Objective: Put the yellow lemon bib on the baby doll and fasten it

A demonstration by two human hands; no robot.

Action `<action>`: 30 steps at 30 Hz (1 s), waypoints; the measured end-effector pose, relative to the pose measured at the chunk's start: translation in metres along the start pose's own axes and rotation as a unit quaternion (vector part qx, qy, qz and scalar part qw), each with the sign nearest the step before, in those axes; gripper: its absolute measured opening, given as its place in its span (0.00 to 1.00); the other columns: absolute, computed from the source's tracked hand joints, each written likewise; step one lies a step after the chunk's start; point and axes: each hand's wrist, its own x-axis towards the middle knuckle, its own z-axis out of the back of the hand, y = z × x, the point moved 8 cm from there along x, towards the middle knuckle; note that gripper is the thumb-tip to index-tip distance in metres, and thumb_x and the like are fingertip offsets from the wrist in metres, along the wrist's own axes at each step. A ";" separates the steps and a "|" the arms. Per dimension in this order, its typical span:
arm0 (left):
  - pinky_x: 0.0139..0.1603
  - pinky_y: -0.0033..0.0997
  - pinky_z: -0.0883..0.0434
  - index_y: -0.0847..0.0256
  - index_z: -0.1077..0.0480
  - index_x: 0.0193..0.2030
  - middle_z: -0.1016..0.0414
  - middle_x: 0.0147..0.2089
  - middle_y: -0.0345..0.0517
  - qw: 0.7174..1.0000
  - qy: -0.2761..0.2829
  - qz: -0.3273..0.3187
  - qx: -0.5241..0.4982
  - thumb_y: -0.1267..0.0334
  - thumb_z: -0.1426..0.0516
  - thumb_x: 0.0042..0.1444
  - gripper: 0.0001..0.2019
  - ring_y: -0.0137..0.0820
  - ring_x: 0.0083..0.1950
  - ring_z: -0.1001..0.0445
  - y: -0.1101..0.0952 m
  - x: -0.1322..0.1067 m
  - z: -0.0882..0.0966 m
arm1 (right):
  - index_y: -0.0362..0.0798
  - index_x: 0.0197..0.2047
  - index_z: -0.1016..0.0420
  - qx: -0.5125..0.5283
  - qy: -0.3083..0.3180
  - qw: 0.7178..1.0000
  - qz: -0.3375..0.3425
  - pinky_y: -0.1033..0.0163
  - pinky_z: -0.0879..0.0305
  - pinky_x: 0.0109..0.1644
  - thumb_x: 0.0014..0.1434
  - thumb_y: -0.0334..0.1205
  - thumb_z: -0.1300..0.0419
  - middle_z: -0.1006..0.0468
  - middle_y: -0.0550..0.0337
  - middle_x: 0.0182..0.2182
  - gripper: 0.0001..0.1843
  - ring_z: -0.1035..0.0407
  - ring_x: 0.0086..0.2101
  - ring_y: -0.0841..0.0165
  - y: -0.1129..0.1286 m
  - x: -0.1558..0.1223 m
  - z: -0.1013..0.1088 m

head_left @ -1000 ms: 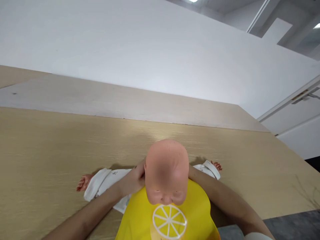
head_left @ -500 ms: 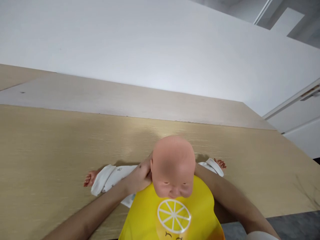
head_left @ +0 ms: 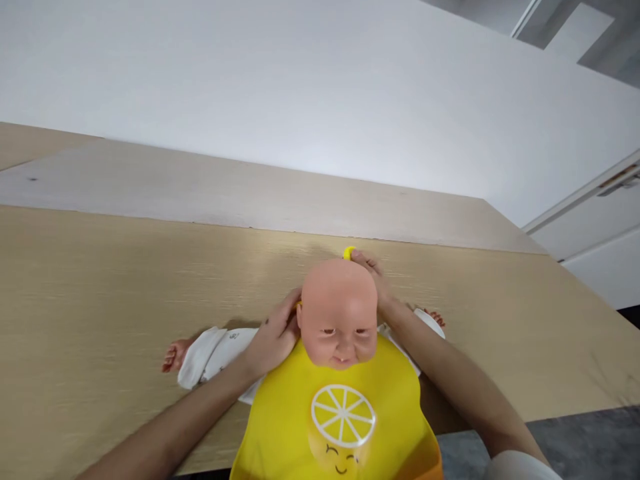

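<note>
I see a doll (head_left: 339,313) lying on its back at the near edge of the surface (head_left: 125,287), with its head toward the far side and its face turned up at me. A yellow bib (head_left: 340,413) with a white lemon-slice print covers its chest and runs off the bottom of the view.

My left hand (head_left: 273,337) is cupped against the left side of the doll's head, down at the neck, with the fingers curled along the cheek. A sliver of yellow shows right at the fingertips, but I cannot tell whether this hand grips anything (the head hides the inner side of the fingers). My right hand (head_left: 377,283) reaches round the right side of the head. Its fingertips pinch the end of the yellow strap (head_left: 349,253), which pokes up just behind the crown. Both forearms come in from the near edge, one on each side of the bib.

The doll's arms lie stretched out flat to left and right. The left one is in a white sleeve (head_left: 200,350), with a pink toy hand (head_left: 173,357) at its end, well apart from my own hands. The surface is light wood, with a paler board (head_left: 200,193) along its far side against a white wall (head_left: 300,87). A white door (head_left: 595,227) stands at the far right.
</note>
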 end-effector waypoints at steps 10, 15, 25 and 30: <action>0.54 0.40 0.31 0.62 0.33 0.60 0.24 0.55 0.51 0.986 -0.018 0.102 0.132 0.64 0.56 0.58 0.24 0.41 0.54 0.26 0.010 0.002 0.006 | 0.43 0.24 0.41 -0.200 -0.065 0.969 0.131 0.68 0.50 0.31 0.61 0.65 0.50 0.42 0.63 0.22 0.32 0.48 0.26 0.78 0.022 0.003 0.019; 0.52 0.39 0.31 0.61 0.32 0.58 0.23 0.54 0.50 0.981 0.007 0.128 0.148 0.65 0.55 0.56 0.24 0.41 0.54 0.26 0.015 0.005 0.003 | 0.43 0.24 0.42 -0.255 -0.054 0.961 0.094 0.66 0.53 0.31 0.60 0.70 0.54 0.43 0.64 0.21 0.35 0.50 0.25 0.77 0.006 0.011 0.020; 0.52 0.42 0.31 0.62 0.30 0.50 0.22 0.50 0.54 0.968 0.040 0.156 0.194 0.65 0.56 0.57 0.20 0.45 0.53 0.25 0.014 0.006 0.001 | 0.43 0.23 0.43 -0.344 -0.029 0.936 0.063 0.66 0.57 0.32 0.64 0.62 0.54 0.40 0.61 0.21 0.30 0.50 0.25 0.76 -0.007 0.014 0.021; 0.52 0.42 0.31 0.62 0.31 0.50 0.22 0.49 0.55 0.961 0.048 0.160 0.219 0.66 0.57 0.57 0.20 0.45 0.54 0.25 0.015 0.006 0.000 | 0.43 0.23 0.44 -0.357 -0.030 0.932 0.046 0.66 0.57 0.32 0.66 0.53 0.51 0.39 0.62 0.21 0.26 0.50 0.25 0.76 -0.008 0.015 0.021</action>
